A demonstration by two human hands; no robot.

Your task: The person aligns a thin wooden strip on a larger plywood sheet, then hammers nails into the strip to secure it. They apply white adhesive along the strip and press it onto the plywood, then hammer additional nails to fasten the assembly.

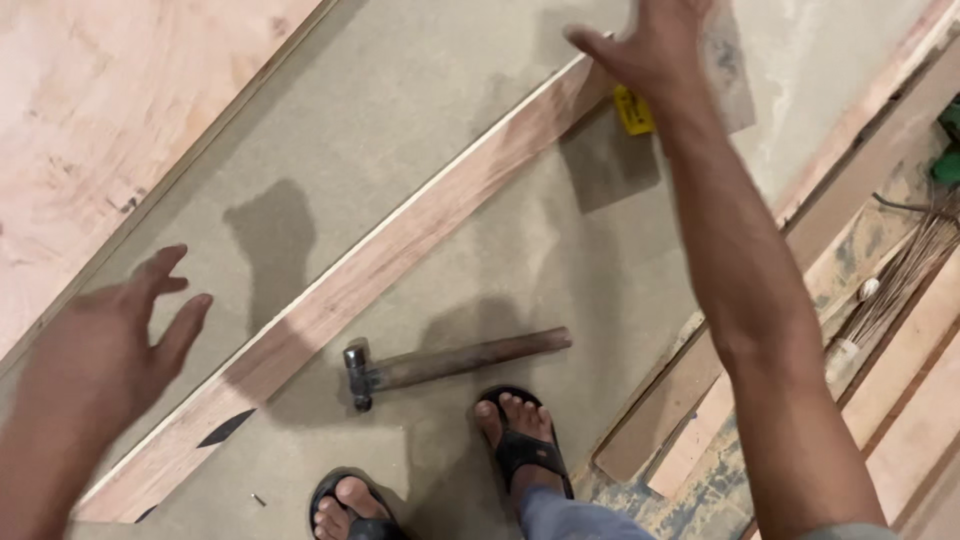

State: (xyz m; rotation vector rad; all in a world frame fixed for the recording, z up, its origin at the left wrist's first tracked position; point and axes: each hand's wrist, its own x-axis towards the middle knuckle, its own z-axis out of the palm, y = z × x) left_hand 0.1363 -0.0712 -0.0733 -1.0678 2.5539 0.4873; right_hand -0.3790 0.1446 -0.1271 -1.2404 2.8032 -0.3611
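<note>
Reaching: right hand spread wide, over wooden batten end
Left hand: open, empty, beside batten
Hammer: lying untouched on board

We count one hammer on the board, our landmark. One long wooden strip runs just above it. Two hands: left hand left of the hammer, right hand up past it to the right. Two sandalled feet just below the hammer. One yellow object far above-right. One small nail below-left. One bundle of thin sticks far right.
</note>
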